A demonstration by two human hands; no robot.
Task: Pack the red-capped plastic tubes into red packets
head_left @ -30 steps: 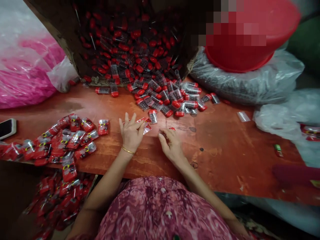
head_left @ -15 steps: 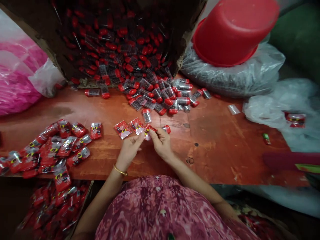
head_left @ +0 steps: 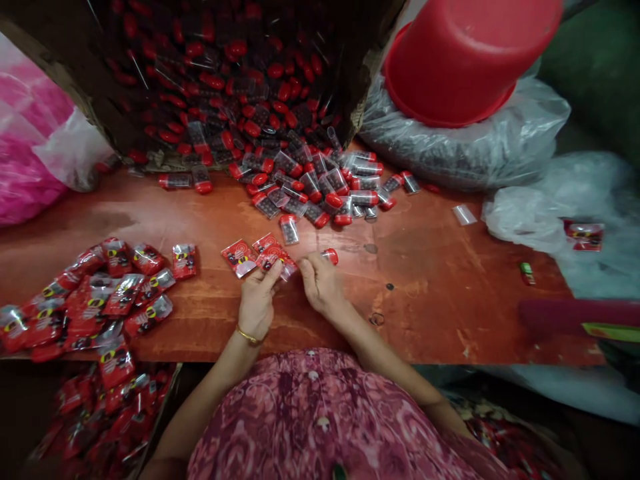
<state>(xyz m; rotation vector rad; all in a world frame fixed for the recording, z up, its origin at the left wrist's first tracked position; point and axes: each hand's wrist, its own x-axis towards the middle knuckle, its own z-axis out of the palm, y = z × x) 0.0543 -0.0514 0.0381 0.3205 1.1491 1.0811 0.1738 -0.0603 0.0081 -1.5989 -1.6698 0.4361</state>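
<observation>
My left hand (head_left: pixel 257 303) pinches a small red printed packet (head_left: pixel 274 256) between thumb and fingers. Its clear end points toward my right hand (head_left: pixel 324 285), whose fingers are curled together just beside the packet's edge. Whether they grip anything is hidden. Behind those fingers lies a clear container with a red cap (head_left: pixel 330 255), partly covered. To the left, another flat red packet (head_left: pixel 240 258) rests on the table, and one more (head_left: pixel 265 241) lies partly beneath the held one. A capped container of dark beads (head_left: pixel 289 229) lies just beyond.
A carton (head_left: pixel 85 100) on its side spills many red-capped containers (head_left: pixel 320 183) onto the table (head_left: pixel 425 280). Filled red packets (head_left: pixel 95 300) are heaped at left, with more below the edge. A red bucket (head_left: pixel 470 60) sits upside down on a plastic bag (head_left: pixel 450 153) at right.
The packet between my hands has shifted left and now overlaps a packet on the table. My right hand has drawn slightly apart from my left. The view has shifted a little.
</observation>
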